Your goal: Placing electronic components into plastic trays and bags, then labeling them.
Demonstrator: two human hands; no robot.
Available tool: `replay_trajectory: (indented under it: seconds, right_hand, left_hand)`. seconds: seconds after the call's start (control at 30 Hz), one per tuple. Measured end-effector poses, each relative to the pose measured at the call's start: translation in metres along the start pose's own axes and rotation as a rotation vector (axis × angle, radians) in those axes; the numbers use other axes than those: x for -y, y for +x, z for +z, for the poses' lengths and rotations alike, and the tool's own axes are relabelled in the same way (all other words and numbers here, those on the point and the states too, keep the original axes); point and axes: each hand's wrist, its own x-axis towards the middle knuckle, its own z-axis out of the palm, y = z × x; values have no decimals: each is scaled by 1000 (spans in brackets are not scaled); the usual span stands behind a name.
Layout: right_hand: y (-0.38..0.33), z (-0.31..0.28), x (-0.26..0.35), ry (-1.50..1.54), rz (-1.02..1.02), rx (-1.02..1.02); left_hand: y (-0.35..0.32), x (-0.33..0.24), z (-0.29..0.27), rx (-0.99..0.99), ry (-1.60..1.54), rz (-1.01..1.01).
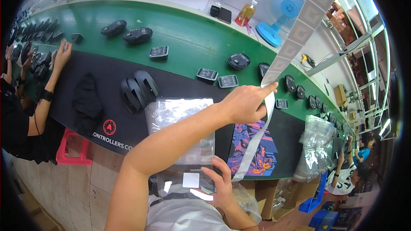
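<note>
My left hand (247,105) reaches across to the right, closed on a long strip of labels (294,42). Square grey shapes run along its upper length, which rises past the top of the picture. Below the hand, a whitish tail (252,147) of the strip hangs toward the table edge. My right hand (221,183), lower down, grips the edge of a clear plastic bag (171,175) held close to my body. On the bag is a white square label (191,180). Beneath my left forearm lies a stack of clear plastic bags (184,107) on the black mat.
Black curved shells (139,90) and a dark cloth (87,98) lie left on the mat (115,130). A patterned sheet (257,149) and more clear bags (317,134) are to the right. Behind are small black devices (239,61) and a blue fan (287,8). A co-worker's hand (64,51) works at left.
</note>
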Motion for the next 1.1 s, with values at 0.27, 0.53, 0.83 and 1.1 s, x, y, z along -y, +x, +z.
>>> replay_trajectory:
  seconds: [0.27, 0.53, 0.83, 1.1]
  right_hand:
    - [29, 8, -9, 18, 54, -41]
    - [42, 7, -19, -84, -49, -14]
    - [42, 21, -18, 429, 316, -90]
    - [46, 16, -28, 211, 227, -20]
  left_hand:
    - [-4, 4, 1, 7, -22, -25]
    - [-1, 5, 3, -1, -26, -19]
    - [1, 2, 2, 15, -53, -42]
    - [5, -11, -2, 3, -116, -12]
